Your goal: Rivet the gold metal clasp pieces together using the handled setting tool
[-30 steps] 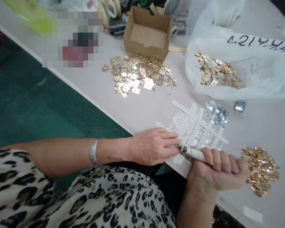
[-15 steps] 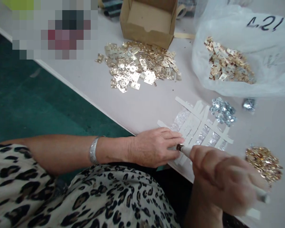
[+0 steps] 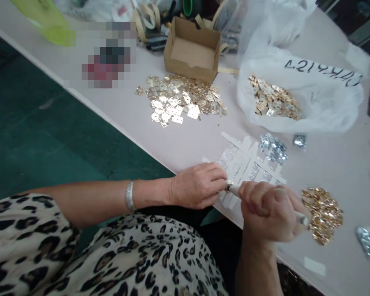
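My right hand (image 3: 267, 209) is wrapped round a white pen-like tool (image 3: 234, 190). The tool slants down leftward, its dark tip against my left fingertips. My left hand (image 3: 200, 185) rests at the table's front edge with its fingers bent together, and a small gold metal piece (image 3: 230, 183) shows at their ends, partly hidden. Beneath both hands lies a patch of white tape strips (image 3: 243, 158) over clear crinkled plastic. Beyond it is a heap of flat gold metal plates (image 3: 179, 100). Small silver discs (image 3: 273, 148) lie just right of the tape.
A brown cardboard box (image 3: 193, 53) stands behind the plates. To its right, a white plastic bag (image 3: 323, 102) holds more gold pieces. Shiny gold bits (image 3: 322, 213) are heaped right of my right hand, near a clear packet of silver parts (image 3: 367, 244). Tape rolls (image 3: 146, 20) sit at the back.
The camera view has shifted, showing more of the table's back and right. My left fingers are now more bent. The tool is still in my right hand, its tip by my left fingers.
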A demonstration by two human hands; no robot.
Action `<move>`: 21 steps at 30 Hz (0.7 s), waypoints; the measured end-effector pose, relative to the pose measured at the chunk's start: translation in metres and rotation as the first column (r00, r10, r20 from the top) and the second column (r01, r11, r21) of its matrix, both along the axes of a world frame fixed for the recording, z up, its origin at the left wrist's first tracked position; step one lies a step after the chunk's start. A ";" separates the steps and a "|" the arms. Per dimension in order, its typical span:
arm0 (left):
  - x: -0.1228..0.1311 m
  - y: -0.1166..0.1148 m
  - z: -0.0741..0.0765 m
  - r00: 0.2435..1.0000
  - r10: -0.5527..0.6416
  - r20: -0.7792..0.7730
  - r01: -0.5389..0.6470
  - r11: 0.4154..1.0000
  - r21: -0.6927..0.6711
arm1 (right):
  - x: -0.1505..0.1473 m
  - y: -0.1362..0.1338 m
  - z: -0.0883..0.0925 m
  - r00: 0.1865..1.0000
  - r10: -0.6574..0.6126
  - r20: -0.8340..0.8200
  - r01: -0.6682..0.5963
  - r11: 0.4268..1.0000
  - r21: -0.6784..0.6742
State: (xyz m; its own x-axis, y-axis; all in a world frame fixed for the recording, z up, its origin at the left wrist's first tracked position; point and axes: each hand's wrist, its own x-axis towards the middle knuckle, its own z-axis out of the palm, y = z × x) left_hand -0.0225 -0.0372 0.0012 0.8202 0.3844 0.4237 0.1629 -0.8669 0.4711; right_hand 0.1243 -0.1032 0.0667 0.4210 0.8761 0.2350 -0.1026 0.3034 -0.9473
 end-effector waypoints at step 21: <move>0.024 0.006 0.003 0.989 -0.035 -0.147 0.078 0.950 0.303 | 0.128 -0.092 -0.048 0.163 -0.084 0.983 0.620 0.784 -0.035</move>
